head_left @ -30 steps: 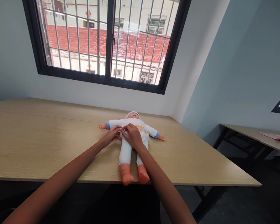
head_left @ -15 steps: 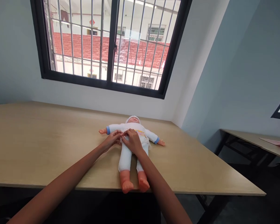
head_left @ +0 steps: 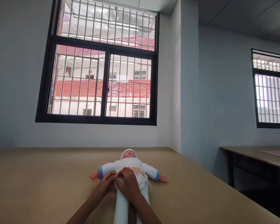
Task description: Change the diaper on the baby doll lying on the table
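A baby doll (head_left: 130,162) in white clothes with blue cuffs lies on its back on the table, head toward the window and arms spread. Around its waist is a whitish diaper (head_left: 142,178) with a yellow and pink printed band. My left hand (head_left: 106,184) is at the diaper's left edge, fingers bent and pinched together. My right hand (head_left: 129,185) lies over the doll's lower belly, its fingertips pinching the same edge and almost meeting the left ones. What sits between the fingertips is mostly hidden, but it appears to be the diaper's side. The doll's feet are out of view.
The wooden table (head_left: 48,186) reaches back to the wall under a barred window (head_left: 100,84). At the right stands a second table (head_left: 247,151) with a pink cloth (head_left: 276,153) on it.
My head has tilted up, so the window shows more and the doll sits lower in view. Both hands stay at the same side of the diaper, fingers still pinched.
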`<state>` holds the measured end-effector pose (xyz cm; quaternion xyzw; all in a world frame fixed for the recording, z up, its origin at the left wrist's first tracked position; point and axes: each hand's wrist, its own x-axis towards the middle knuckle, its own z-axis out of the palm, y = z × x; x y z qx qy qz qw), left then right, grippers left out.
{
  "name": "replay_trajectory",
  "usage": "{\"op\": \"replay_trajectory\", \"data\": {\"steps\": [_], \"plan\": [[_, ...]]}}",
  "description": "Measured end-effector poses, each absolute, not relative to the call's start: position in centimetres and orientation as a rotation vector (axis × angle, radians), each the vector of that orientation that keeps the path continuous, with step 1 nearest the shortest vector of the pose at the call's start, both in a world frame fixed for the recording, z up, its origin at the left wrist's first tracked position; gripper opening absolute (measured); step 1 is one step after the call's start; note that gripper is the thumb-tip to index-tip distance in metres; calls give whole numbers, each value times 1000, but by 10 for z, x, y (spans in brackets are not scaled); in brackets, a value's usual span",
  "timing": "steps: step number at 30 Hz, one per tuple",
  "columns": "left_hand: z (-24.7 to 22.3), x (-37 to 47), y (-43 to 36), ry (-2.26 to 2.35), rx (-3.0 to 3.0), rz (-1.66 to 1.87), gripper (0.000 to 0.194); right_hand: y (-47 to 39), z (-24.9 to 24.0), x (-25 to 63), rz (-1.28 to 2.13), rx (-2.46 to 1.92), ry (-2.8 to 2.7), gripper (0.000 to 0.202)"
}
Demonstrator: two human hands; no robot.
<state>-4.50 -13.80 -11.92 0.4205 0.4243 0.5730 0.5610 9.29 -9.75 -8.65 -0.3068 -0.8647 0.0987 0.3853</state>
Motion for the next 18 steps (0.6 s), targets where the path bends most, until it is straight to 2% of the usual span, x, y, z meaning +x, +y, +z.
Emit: {"op": "replay_trajectory", "data": {"steps": [5,13,18], "plan": [[-123,-41,-135,1037,846,1490,43,-94,-92,90,257,-775,-2147,11],[-109,-38,-143,1024,794,1466,61,-100,-89,90,235,-820,-2168,16],[-111,-42,-142,1016,860,1426,54,-103,-83,92,215,-823,-2204,14]]}}
